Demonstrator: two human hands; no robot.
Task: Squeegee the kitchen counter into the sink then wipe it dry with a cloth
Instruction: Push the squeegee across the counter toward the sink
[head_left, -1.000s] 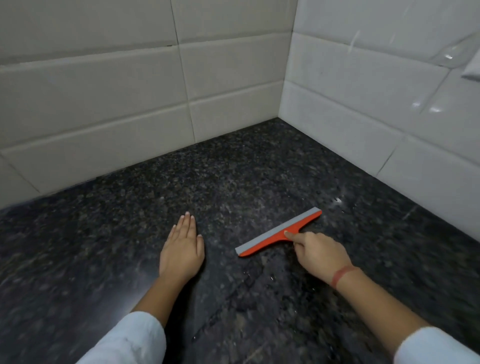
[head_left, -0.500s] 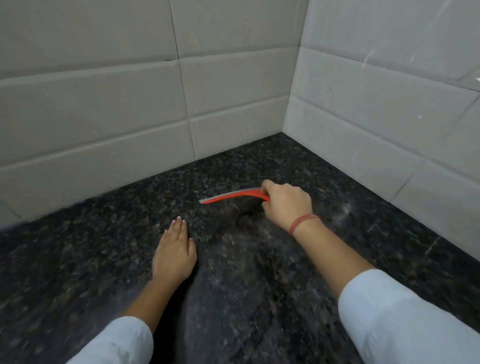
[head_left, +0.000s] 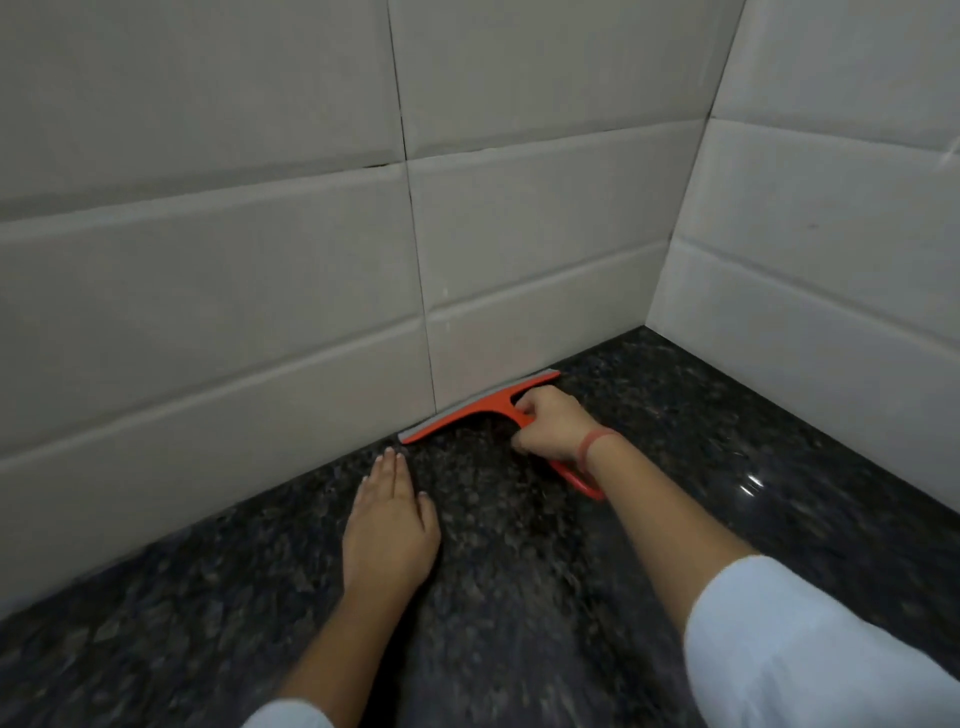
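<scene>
Your right hand (head_left: 550, 425) gripped the squeegee (head_left: 467, 414) at the wall (head_left: 249, 312) — squeegeeing seemed just begun. Left hand (head_left: 387, 525) lay flat; wiping remained.

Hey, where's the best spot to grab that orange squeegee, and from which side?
Grip the squeegee by its orange handle, coming from the counter side. Its grey blade lies along the back wall's foot, so only the handle juts toward you. The right hand grips it there.
</scene>
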